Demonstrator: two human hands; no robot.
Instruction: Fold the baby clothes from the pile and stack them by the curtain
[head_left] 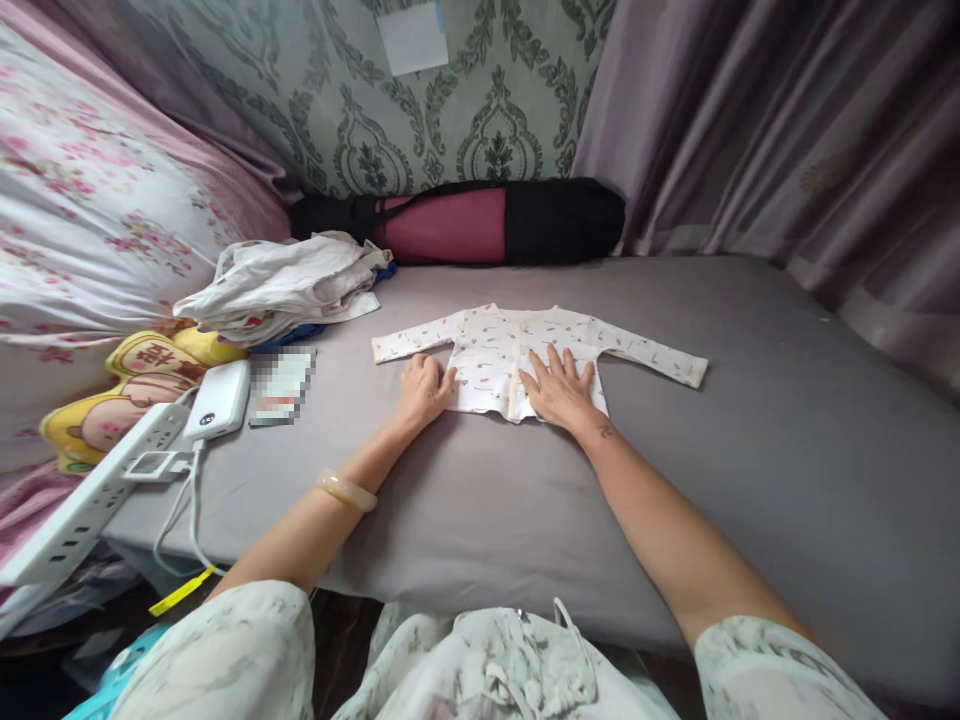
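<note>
A small white long-sleeved top [484, 350] with a scattered print lies spread on the grey sheet [465, 500], both sleeves stretched outward. My right hand [559, 388] rests flat on its front, right of the middle strip, with fingers spread. At the lower left side edge, just under the left sleeve, my left hand [427, 388] has its fingers curled and pressed together at the fabric; whether it pinches the cloth is hidden. A pale bangle [346, 491] circles my left wrist.
Crumpled white clothes [285, 285] lie at the back left, near a yellow plush [150, 390], white power bank [217, 400], cables and power strip [97, 490]. A black and maroon bag [450, 225] lies along the patterned wall. Purple curtains [712, 120] hang at the right.
</note>
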